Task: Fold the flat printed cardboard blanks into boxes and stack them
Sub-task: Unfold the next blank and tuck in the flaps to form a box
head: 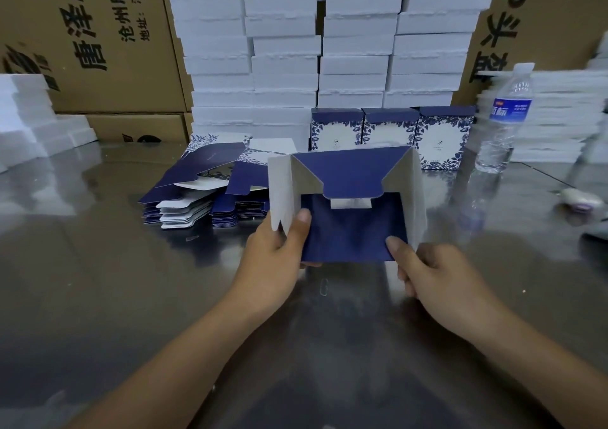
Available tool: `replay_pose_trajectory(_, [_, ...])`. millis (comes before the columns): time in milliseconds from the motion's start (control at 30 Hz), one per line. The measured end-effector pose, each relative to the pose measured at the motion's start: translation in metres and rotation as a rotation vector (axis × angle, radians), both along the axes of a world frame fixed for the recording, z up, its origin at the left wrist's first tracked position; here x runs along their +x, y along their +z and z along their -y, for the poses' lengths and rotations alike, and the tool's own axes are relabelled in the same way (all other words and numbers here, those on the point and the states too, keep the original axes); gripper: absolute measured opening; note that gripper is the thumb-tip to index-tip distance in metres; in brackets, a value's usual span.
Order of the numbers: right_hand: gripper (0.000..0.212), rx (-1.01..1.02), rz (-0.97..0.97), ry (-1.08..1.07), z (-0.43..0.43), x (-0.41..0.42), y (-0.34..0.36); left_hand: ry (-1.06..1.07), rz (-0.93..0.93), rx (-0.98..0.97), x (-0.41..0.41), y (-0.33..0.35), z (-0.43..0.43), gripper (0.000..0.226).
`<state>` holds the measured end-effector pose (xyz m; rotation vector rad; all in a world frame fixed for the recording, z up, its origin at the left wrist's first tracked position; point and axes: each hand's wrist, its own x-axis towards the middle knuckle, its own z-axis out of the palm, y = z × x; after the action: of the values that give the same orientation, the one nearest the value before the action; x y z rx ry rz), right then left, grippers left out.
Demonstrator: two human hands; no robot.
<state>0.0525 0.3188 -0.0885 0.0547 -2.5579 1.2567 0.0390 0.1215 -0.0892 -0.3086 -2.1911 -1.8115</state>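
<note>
Box [348, 227], half folded, held up over the steel table [98, 264] at centre, open side facing the camera. Blue flap folded down across its top, grey-white side flaps standing out left and right, blue panel below.

Left hand [276, 257] grips the box's left side: thumb pressed on the inner face beside the left flap, fingers curled behind, out of sight. Right hand [427, 270] pinches the lower right corner: thumb on the blue panel, fingers tucked underneath.

Blanks [197, 191] lie in two low piles on the table just left of and behind the box, top sheets loose and skewed. Three finished boxes [388, 129] stand upright in a row behind the held one, side by side and touching, blue leaf print with a white centre facing forward.

Behind them, a wall of white boxes [286, 50] in several tall columns. Brown cartons [98, 33] with black print at back left, another at back right. White slabs [29, 116] stacked at far left. Water bottle [503, 122] upright on the table right of the finished row, blurred, with a white stack [559, 116] behind it. Small pale object [582, 199] at the right edge, too blurred to tell what it is
</note>
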Motion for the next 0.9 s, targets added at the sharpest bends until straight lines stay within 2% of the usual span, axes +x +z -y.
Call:
replay_pose_trajectory(67, [0.052, -0.081, -0.030, -0.014, 0.001, -0.001, -0.001, -0.008, -0.037, -0.067, 0.002, -0.001, -0.001, 0.035])
replay_pose_trajectory(100, [0.051, -0.111, -0.044, -0.010, 0.002, -0.001, -0.001, -0.010, -0.065, -0.088, 0.003, -0.001, -0.002, 0.031])
replay_pose_trajectory(233, [0.044, -0.326, -0.107, 0.029, 0.008, 0.002, 0.003, -0.028, -0.104, -0.050, 0.003, 0.003, -0.005, 0.035])
replay_pose_trajectory(300, [0.043, -0.387, -0.126, 0.030, 0.011, 0.003, 0.006, -0.069, -0.024, -0.018, 0.004, 0.002, -0.003, 0.034])
replay_pose_trajectory(400, [0.041, -0.471, -0.129, 0.047, 0.013, 0.003, 0.007, -0.156, 0.214, 0.190, 0.001, 0.006, -0.006, 0.012])
replay_pose_trajectory(433, [0.042, -0.476, -0.128, 0.050, 0.013, 0.003, 0.007, -0.212, 0.275, 0.272, 0.001, 0.008, -0.008, 0.011])
replay_pose_trajectory(500, [0.045, -0.435, -0.136, 0.041, 0.013, 0.004, 0.006, -0.320, 0.378, 0.396, 0.005, 0.008, -0.006, 0.019])
replay_pose_trajectory(633, [0.048, -0.467, -0.154, 0.041, 0.013, 0.006, 0.007, -0.309, 0.440, 0.345, 0.006, 0.004, -0.006, 0.033])
replay_pose_trajectory(767, [0.054, -0.541, 0.000, 0.116, 0.017, 0.009, 0.005, -0.297, 0.399, 0.353, 0.007, 0.005, -0.007, 0.040])
replay_pose_trajectory(900, [0.052, -0.516, 0.075, 0.145, 0.019, 0.011, 0.006, -0.293, 0.310, 0.278, 0.007, 0.003, -0.005, 0.060])
